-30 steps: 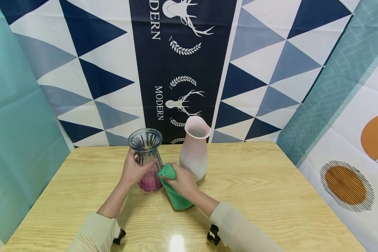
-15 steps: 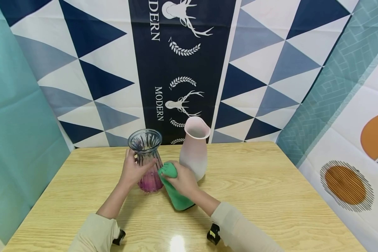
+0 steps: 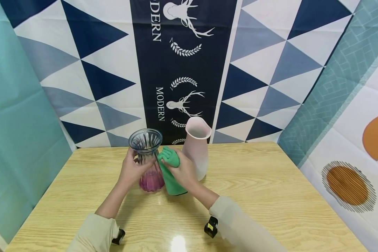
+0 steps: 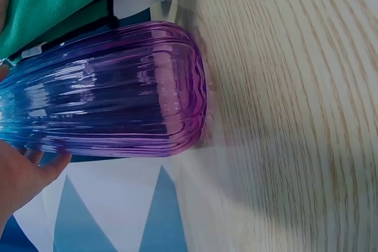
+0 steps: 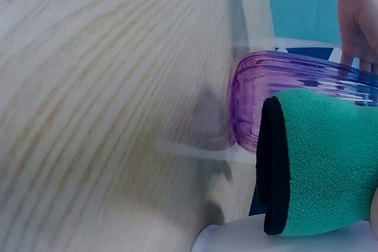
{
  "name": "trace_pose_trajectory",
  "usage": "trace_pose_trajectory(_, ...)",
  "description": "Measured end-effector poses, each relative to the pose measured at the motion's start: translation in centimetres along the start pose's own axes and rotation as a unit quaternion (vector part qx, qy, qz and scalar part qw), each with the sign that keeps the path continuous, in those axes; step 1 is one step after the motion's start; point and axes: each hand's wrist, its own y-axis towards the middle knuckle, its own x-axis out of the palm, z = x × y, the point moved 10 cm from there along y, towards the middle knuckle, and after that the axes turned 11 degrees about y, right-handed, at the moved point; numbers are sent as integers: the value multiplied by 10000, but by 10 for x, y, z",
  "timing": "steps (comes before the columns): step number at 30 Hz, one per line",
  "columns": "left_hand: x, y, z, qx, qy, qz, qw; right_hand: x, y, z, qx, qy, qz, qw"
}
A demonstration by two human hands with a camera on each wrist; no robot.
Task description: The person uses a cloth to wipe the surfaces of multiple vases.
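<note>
A ribbed glass vase (image 3: pixel 152 180), bluish at its flared rim and pink-purple at the base, stands upright on the wooden table. My left hand (image 3: pixel 133 169) grips it below the rim, thumb across the front. In the left wrist view, fingers of that hand show along the side of the glass vase (image 4: pixel 112 92). Bunched in my right hand (image 3: pixel 186 170) is a green cloth (image 3: pixel 173 183), held close against the right side of the glass. The right wrist view shows the dark-edged cloth (image 5: pixel 325 163) hanging in front of the glass vase (image 5: pixel 251 95).
Just right of my right hand stands a pale pink-and-white vase (image 3: pixel 199 150), partly hidden by that hand. The light wood table (image 3: pixel 258 196) stretches to both sides. A patterned curtain (image 3: pixel 113 80) rises behind its far edge.
My right hand has moved up along the glass vase with the green cloth, whose lower end has risen too. The left hand keeps its grip, and both vases stay in place.
</note>
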Motion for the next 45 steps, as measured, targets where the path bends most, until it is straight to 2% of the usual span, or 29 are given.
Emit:
trace_pose_trajectory(5,1,0,-1,-68,-94,-106,9999,3,7,-5,-18,-137,-138,9998)
trace_pose_trajectory(12,7,3,-5,-129,-65,-423,9990,7,9,-5,117,-230,-235,9994)
trace_pose_trajectory(20,7,4,0,90,-49,-431,9990,8,8,-5,46,-324,-301,9990)
trace_pose_trajectory(31,8,4,1,76,-2,-491,9988,12,0,3,206,-331,-475,9981)
trace_pose_trajectory(45,7,2,-2,18,-11,-415,9991,20,-20,22,498,-755,-872,9921)
